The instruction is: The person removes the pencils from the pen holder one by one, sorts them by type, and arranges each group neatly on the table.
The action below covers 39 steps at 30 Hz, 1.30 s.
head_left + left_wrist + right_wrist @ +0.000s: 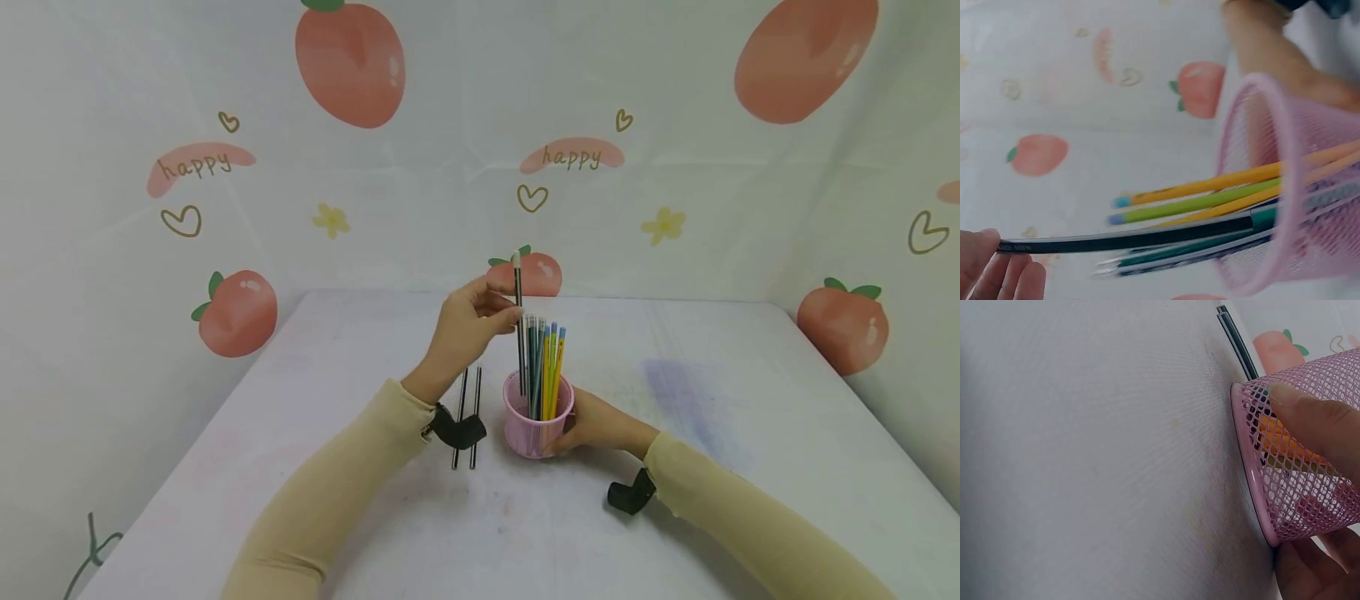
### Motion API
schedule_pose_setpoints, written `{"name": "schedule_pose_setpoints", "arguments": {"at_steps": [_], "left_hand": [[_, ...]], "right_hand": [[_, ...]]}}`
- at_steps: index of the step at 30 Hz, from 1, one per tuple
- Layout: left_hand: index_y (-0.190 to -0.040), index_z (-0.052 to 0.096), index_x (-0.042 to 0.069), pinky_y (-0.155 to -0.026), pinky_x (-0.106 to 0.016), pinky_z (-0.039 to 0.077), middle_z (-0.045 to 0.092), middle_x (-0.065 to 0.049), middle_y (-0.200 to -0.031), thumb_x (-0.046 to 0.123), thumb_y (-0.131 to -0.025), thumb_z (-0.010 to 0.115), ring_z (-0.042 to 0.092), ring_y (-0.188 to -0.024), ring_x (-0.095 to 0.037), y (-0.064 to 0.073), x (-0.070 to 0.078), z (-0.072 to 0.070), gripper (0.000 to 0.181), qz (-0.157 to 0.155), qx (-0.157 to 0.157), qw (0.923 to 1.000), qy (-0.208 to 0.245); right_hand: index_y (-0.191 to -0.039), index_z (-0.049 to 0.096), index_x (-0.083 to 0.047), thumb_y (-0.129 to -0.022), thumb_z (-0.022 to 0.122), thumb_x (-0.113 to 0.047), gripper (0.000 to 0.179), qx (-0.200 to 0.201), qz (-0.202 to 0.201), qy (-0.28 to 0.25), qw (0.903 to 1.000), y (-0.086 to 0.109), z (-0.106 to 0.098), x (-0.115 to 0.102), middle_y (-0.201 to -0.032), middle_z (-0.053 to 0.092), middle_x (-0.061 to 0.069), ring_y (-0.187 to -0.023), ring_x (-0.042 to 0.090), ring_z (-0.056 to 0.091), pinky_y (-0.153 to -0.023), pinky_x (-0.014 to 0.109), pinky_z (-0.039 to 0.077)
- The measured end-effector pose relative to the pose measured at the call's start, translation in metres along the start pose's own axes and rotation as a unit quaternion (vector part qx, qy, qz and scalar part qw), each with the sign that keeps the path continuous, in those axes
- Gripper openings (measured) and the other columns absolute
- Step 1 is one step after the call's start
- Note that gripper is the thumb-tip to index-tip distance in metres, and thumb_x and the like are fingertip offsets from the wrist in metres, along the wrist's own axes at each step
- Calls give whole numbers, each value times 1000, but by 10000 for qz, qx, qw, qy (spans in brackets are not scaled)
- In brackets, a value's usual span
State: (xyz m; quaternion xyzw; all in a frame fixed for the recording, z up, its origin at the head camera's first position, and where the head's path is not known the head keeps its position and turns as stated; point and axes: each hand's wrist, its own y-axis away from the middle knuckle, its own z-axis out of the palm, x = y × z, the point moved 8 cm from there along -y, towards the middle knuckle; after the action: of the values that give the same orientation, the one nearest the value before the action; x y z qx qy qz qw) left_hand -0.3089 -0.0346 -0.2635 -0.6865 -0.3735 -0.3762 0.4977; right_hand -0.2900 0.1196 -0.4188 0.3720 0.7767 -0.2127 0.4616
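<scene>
Left grip had a dark pencil pinched, bottom end at the mouth of the pink cup; right grip was wrapped round that, other pencils stuffed inside.

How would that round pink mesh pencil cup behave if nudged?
The round pink mesh cup would probably feel stiff: it shows no dent under the right hand. It is likely light for its size, being open mesh. Pushed high up, it might tip, as the yellow, green and dark pencils rise well above it.
</scene>
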Motion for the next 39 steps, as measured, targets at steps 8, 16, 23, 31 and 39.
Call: {"name": "schedule_pose_setpoints", "arguments": {"at_steps": [8,16,23,31,39], "left_hand": [[-121,59,0,-75,-34,61,65,-9,-89,0,-87,69,67,-74,-10,-9,19,-53,36,58,721,9958,559],[-128,57,5,-72,-31,61,63,-5,-87,3,-87,70,66,-74,-12,-4,-10,-86,43,-579,941,9936,227],[-136,52,9,-73,-30,61,63,-14,-98,8,-89,69,67,-78,-16,7,-63,-93,50,-1593,458,9842,-624],[-136,50,3,-70,-29,61,66,-21,-103,4,-89,68,67,-77,-15,28,-118,-85,51,-2564,-75,9605,-1081],[-132,54,1,-61,-24,59,68,-15,-95,3,-86,70,64,-70,-13,46,-155,-73,48,-3200,-270,9379,-1309]], "right_hand": [[-147,28,-3,-70,87,-12,98,-136,47,-267,9995,2,2,1,-141,49,16,-127,32,48,-109,54,38],[-147,29,-3,-70,87,-13,97,-124,76,-239,9996,2,2,4,-142,48,16,-126,31,48,-108,54,40],[-147,29,-3,-69,88,-12,98,-118,64,-193,9997,2,2,3,-141,49,16,-125,31,49,-107,54,40],[-146,30,-2,-69,88,-11,96,-137,-21,-267,9995,2,4,0,-140,49,16,-125,31,49,-107,53,42],[-147,28,-2,-70,87,-11,97,-167,-4,-296,9994,0,3,1,-141,48,16,-124,30,49,-106,51,43]]}}
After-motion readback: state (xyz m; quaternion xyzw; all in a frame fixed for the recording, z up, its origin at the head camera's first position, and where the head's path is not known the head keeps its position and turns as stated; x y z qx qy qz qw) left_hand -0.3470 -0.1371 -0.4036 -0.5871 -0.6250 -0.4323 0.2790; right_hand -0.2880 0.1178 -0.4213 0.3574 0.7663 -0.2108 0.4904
